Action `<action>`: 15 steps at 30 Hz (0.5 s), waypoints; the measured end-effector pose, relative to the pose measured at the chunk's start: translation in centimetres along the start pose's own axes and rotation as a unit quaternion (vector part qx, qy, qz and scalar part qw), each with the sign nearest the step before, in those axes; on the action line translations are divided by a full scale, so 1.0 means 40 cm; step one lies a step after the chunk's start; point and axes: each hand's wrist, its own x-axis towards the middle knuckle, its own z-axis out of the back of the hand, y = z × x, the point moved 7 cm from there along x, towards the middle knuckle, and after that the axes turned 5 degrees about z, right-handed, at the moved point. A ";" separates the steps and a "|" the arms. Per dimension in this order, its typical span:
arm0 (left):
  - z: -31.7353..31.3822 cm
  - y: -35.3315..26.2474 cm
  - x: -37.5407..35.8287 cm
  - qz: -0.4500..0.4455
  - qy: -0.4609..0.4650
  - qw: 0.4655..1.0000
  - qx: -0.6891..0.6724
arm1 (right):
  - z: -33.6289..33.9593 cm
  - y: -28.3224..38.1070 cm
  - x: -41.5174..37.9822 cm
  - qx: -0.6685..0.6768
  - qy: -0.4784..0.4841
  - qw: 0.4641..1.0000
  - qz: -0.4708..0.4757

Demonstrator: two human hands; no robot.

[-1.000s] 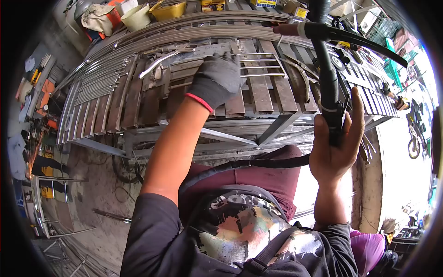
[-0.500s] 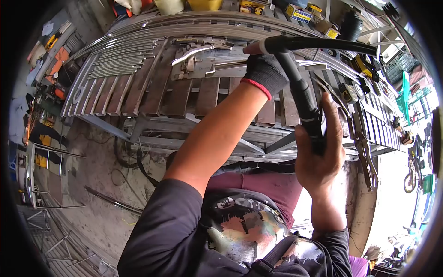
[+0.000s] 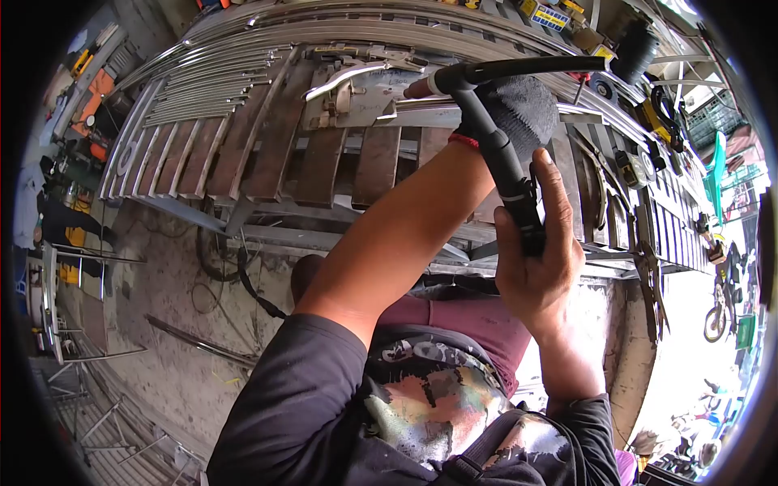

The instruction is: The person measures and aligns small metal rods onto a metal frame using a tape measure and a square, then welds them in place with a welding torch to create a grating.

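Note:
A black TIG welding torch [image 3: 492,134] with a pinkish cup stands in front of me, its head tipped toward the left and its long back cap pointing right. My right hand [image 3: 545,271], bare, grips the lower end of the torch handle, thumb on one side and index finger stretched along the other. My left hand [image 3: 531,105], in a dark grey glove with a red cuff, reaches across behind the torch over the right part of the slatted metal table [image 3: 312,166]. Its fingers are mostly hidden. Locking pliers [image 3: 356,78] lie on a metal plate [image 3: 381,105] left of the torch cup.
Several thin metal rods [image 3: 203,93] lie in a row at the table's left. Long metal tubes run along the back. A tape measure [image 3: 634,168] and other tools lie at the right. A cable [image 3: 251,283] hangs to the floor. A person's legs [image 3: 73,223] show far left.
My left hand has moved to the right, from beside the torch head to behind its back cap. The torch in my right hand has shifted slightly left. My view has also shifted a little.

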 end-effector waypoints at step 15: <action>0.003 0.016 -0.022 0.008 0.016 1.000 -0.018 | -0.020 -0.008 -0.003 -0.009 0.021 0.999 0.022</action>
